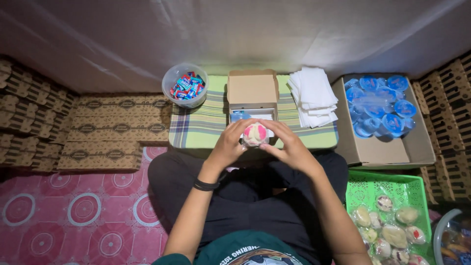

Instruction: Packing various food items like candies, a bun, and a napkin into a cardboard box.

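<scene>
Both my hands hold one small round pink and white cake in clear wrap [255,134] over the front edge of a low plaid tray table [196,128]. My left hand [228,145] grips its left side, and my right hand [290,147] grips its right side. Just beyond the cake stands an open brown cardboard box [252,90] with its lid up; a blue-lidded cup [239,116] shows inside it.
A clear tub of small wrapped candies [186,86] stands at the table's back left. A stack of white napkins [314,95] lies at its right. A carton of blue-lidded water cups [377,104] and a green basket of wrapped cakes [392,222] are on my right. Flat boxes [105,130] are piled on my left.
</scene>
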